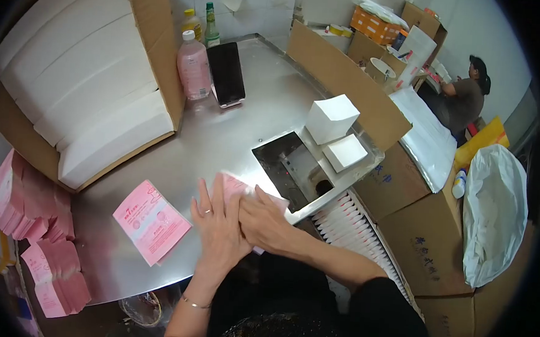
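Observation:
On the steel table, a pink printed packet (229, 185) lies partly hidden under my two hands. My left hand (219, 227) rests flat on it with fingers stretched out, a ring on one of them. Beside and partly against it, my right hand (264, 222) is closed, its curled fingers at the packet's right part; its fingertips are hidden. Another pink packet (152, 222) with a pale band across it lies flat to the left of my left hand.
Pink bundles (57, 273) are stacked at the left edge. A carton (157, 46) of white stacks stands behind them. White blocks (333, 118) sit by a rectangular table opening (291, 169). A phone (226, 74) and bottles (194, 67) stand behind. A person (466, 96) sits far right.

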Action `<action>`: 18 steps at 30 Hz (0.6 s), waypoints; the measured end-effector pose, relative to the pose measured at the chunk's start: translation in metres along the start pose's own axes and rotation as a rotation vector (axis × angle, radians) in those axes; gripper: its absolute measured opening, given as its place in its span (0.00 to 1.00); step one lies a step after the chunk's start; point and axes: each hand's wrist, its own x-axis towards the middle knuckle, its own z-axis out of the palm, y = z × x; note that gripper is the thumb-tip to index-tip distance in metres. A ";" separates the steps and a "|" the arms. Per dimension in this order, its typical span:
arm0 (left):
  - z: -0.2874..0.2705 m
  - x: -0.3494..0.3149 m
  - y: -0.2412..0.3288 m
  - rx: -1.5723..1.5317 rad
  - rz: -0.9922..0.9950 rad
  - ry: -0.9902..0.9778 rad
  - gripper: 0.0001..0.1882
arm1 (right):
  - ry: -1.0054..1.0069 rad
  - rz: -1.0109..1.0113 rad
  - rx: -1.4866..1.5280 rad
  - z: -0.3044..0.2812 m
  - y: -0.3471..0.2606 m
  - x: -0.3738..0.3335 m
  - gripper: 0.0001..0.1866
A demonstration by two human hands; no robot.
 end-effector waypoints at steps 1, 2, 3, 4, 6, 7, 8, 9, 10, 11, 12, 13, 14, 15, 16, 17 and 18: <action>0.001 -0.002 -0.003 -0.002 -0.002 0.006 0.33 | 0.090 -0.050 -0.030 -0.009 0.010 -0.009 0.06; 0.000 -0.009 -0.008 -0.014 0.032 -0.066 0.31 | 0.181 -0.107 -0.053 -0.024 0.024 -0.021 0.08; 0.000 -0.014 -0.012 -0.020 0.060 -0.146 0.28 | 0.138 0.095 -0.301 -0.043 0.039 -0.027 0.10; 0.001 -0.013 -0.010 0.050 0.042 -0.081 0.26 | 0.196 0.196 -0.359 -0.066 0.051 -0.030 0.11; -0.002 -0.013 -0.003 0.034 -0.027 -0.122 0.27 | 0.278 0.444 -0.675 -0.088 0.092 -0.042 0.12; 0.001 -0.010 0.001 0.017 -0.101 -0.155 0.28 | 0.282 0.447 -0.693 -0.092 0.108 -0.049 0.12; 0.004 -0.006 0.004 0.063 -0.062 -0.104 0.28 | 0.257 0.477 -0.711 -0.092 0.125 -0.057 0.09; 0.004 -0.004 0.006 0.055 -0.060 -0.101 0.28 | 0.227 0.506 -0.720 -0.092 0.134 -0.062 0.07; 0.001 -0.004 0.007 0.056 -0.025 -0.071 0.28 | 0.231 0.460 -0.742 -0.093 0.135 -0.064 0.05; 0.000 -0.004 0.008 0.057 0.008 -0.041 0.27 | 0.225 0.457 -0.744 -0.095 0.137 -0.065 0.05; 0.001 -0.002 0.006 0.053 0.004 -0.043 0.27 | 0.234 0.496 -0.691 -0.097 0.141 -0.065 0.05; 0.000 0.000 0.001 0.012 0.009 -0.054 0.27 | 0.243 0.542 -0.634 -0.096 0.142 -0.065 0.05; 0.000 0.002 -0.002 -0.028 0.014 -0.066 0.26 | 0.237 0.548 -0.631 -0.097 0.142 -0.065 0.05; 0.000 0.002 0.000 -0.029 0.014 -0.073 0.26 | 0.238 0.551 -0.576 -0.101 0.141 -0.065 0.06; -0.001 0.003 0.002 -0.009 0.010 -0.099 0.24 | 0.241 0.553 -0.520 -0.104 0.140 -0.065 0.08; -0.001 0.002 0.004 0.011 0.007 -0.123 0.22 | 0.239 0.556 -0.518 -0.105 0.142 -0.069 0.08; 0.000 0.001 0.005 0.011 0.008 -0.127 0.22 | 0.303 0.508 -0.495 -0.107 0.144 -0.073 0.12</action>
